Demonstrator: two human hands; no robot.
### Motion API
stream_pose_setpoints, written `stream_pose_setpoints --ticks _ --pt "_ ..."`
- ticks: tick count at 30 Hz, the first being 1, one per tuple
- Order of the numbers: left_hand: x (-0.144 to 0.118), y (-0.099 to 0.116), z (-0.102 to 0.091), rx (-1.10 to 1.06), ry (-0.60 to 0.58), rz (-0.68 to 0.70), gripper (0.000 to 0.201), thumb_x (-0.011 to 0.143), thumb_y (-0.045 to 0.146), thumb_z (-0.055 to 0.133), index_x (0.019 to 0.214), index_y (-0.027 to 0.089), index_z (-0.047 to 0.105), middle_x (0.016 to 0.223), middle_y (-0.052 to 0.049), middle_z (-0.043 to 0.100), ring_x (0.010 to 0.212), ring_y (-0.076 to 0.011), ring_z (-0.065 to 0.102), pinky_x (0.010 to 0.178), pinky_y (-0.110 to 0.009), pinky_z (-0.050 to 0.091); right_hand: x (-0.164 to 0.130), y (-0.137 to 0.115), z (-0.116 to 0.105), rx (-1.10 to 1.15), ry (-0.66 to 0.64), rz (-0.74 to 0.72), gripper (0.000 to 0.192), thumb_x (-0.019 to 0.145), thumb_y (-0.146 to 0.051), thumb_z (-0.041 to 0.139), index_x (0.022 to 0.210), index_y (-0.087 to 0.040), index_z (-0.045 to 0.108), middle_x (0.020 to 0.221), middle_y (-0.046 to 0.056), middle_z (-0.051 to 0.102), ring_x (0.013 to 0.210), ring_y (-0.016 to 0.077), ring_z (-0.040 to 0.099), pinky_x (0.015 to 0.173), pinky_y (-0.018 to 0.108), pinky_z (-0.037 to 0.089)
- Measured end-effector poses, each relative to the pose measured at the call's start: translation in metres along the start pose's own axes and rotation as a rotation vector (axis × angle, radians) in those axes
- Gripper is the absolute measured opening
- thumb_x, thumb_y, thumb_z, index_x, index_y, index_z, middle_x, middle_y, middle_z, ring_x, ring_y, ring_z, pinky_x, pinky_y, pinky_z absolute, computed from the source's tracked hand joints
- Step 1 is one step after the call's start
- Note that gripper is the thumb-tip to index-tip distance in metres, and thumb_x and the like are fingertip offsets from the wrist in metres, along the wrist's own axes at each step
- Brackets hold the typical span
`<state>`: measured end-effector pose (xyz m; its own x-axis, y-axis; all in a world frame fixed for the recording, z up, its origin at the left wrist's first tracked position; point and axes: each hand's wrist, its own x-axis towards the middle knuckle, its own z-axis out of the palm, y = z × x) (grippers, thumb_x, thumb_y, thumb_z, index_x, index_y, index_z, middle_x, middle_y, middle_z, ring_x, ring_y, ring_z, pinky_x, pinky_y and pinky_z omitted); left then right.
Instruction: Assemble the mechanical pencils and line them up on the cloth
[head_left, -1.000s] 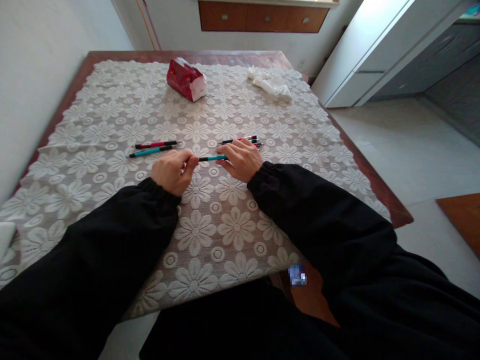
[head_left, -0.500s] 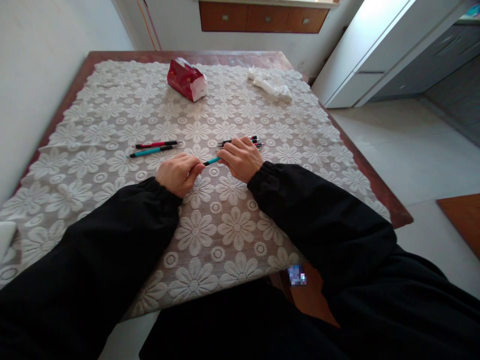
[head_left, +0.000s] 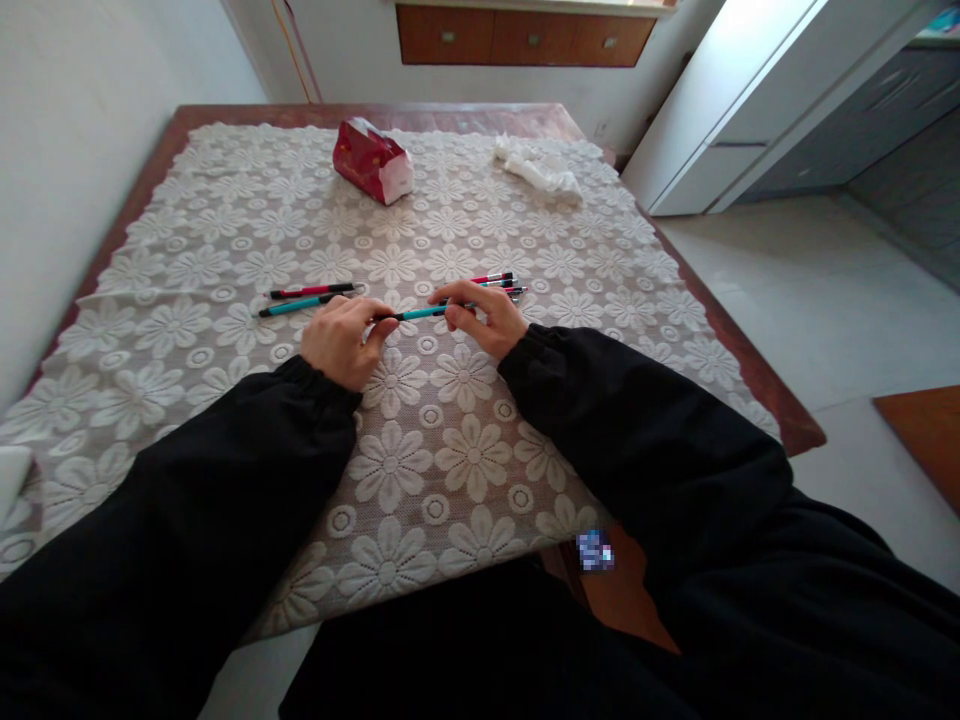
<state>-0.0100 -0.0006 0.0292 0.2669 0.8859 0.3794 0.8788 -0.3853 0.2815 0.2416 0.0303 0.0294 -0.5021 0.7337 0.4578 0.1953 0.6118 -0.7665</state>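
Observation:
A teal pen with a black end is held nearly level between my two hands, over the middle of the table. Its left end is pinched between thumb and fingertips of my left hand. Thumb and fingers of my right hand close round the other end, hiding part of it. Left of my hands lie a red and black pen and another teal and black pen, side by side. Just behind my right hand sits a small group of pens, among them a red one, partly covered by the fingers.
A cream lace tablecloth with a flower pattern covers the wooden table. Toward the back stand a red tissue packet and a crumpled white plastic bag or wrapper. A white object lies at the left edge.
My right hand's fingers have loosened and lifted, so more of the teal pen shows. My left hand has shifted slightly left, and the pen lies closer to level.

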Motion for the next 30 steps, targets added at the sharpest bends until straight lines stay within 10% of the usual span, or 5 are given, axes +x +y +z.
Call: stream_pose_setpoints --ticks 6,13,18,23,30 --pt "0.003 0.002 -0.003 -0.027 -0.043 -0.049 0.033 0.098 0.045 0.050 0.101 0.022 0.073 0.097 -0.007 0.075 0.095 -0.0268 0.064 0.084 -0.039 0.050 0.007 0.015 -0.003 0.721 -0.210 0.096 0.052 0.097 -0.058 0.049 0.115 -0.014 0.068 0.086 0.004 0.071 0.068 0.0103 0.058 0.060 0.024 0.044" --pt "0.002 0.002 -0.004 -0.061 -0.040 0.009 0.031 0.097 0.046 0.052 0.096 0.024 0.073 0.096 -0.005 0.076 0.096 -0.0257 0.064 0.086 -0.039 0.050 0.007 0.017 -0.009 0.777 -0.233 0.248 0.051 0.088 -0.061 0.064 0.108 -0.015 0.072 0.080 0.003 0.071 0.070 0.0115 0.061 0.060 0.024 0.045" --pt "0.001 0.005 -0.004 -0.069 -0.015 0.018 0.028 0.096 0.045 0.055 0.095 0.024 0.073 0.094 -0.005 0.076 0.093 -0.0254 0.065 0.083 -0.039 0.051 0.006 0.011 -0.008 0.575 -0.168 0.190 0.058 0.095 -0.065 0.048 0.104 -0.014 0.076 0.072 0.003 0.067 0.065 0.0134 0.058 0.060 0.028 0.043" --pt "0.001 0.007 -0.005 -0.063 -0.034 0.031 0.024 0.093 0.045 0.059 0.095 0.025 0.073 0.093 -0.004 0.076 0.094 -0.0250 0.066 0.087 -0.039 0.051 0.003 0.006 -0.005 -0.080 -0.058 0.002 0.048 0.102 -0.053 0.044 0.109 -0.019 0.077 0.080 0.004 0.069 0.076 0.0159 0.056 0.077 0.035 0.044" --pt "0.001 0.002 -0.001 -0.065 -0.074 0.114 0.029 0.092 0.049 0.062 0.096 0.023 0.076 0.093 -0.006 0.077 0.093 -0.0253 0.067 0.085 -0.038 0.053 0.003 0.008 -0.003 -0.715 -0.222 -0.256 0.031 0.102 -0.040 0.051 0.112 -0.021 0.073 0.098 0.006 0.072 0.095 0.0216 0.054 0.088 0.039 0.035"
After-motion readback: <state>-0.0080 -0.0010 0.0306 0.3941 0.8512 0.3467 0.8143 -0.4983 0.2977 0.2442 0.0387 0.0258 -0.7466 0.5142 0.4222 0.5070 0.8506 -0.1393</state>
